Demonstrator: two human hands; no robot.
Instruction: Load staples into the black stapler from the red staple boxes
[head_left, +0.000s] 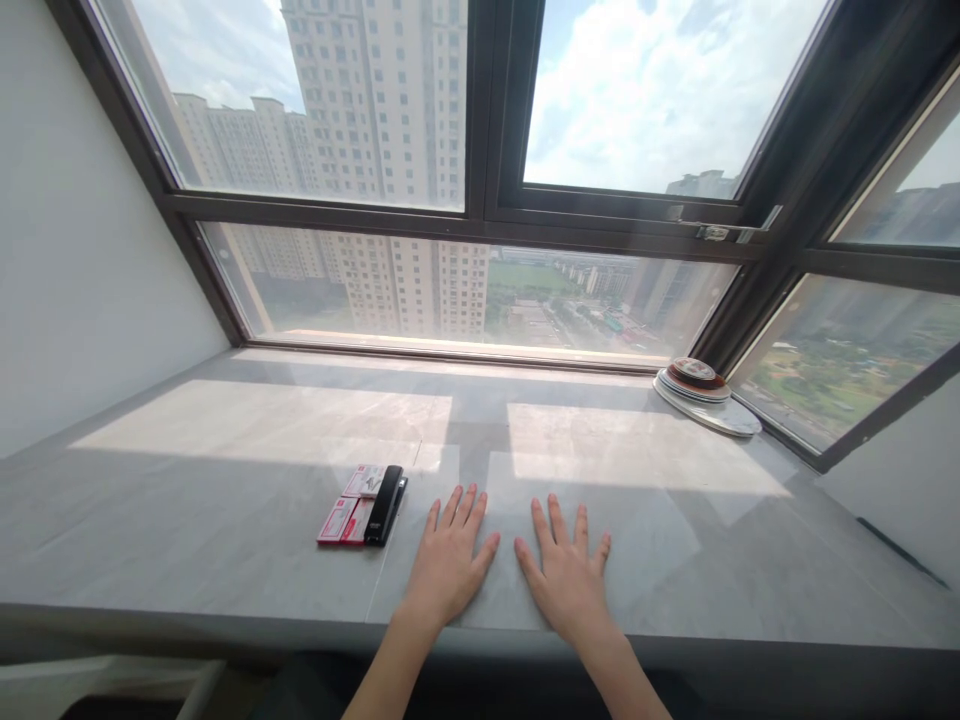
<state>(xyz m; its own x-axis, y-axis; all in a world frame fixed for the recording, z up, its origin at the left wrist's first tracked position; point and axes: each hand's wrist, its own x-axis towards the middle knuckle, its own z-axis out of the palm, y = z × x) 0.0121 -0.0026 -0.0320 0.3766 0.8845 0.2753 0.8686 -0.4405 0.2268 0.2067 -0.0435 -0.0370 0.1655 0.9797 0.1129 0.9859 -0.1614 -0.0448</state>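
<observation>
My left hand (450, 560) lies flat on the grey stone-look sill (225, 560), fingers stretched out and slightly spread. Beside it, also palm down, rests my right hand (567, 570) with its fingers apart. Neither hand holds anything. Just left of my left hand is a black stapler (385, 506), set lengthwise and partly covering some small red-and-white boxes (337, 520). The boxes look like staple packs, though their print is too small to read. A gap separates the stapler from my left fingers.
A stack of round plates or lids (694, 380) sits in the far right corner, on a pale flat slab (739, 419). Dark window frames (480, 235) with a metal latch (716, 234) rise behind the sill. The sill's front edge (262, 615) runs below my hands.
</observation>
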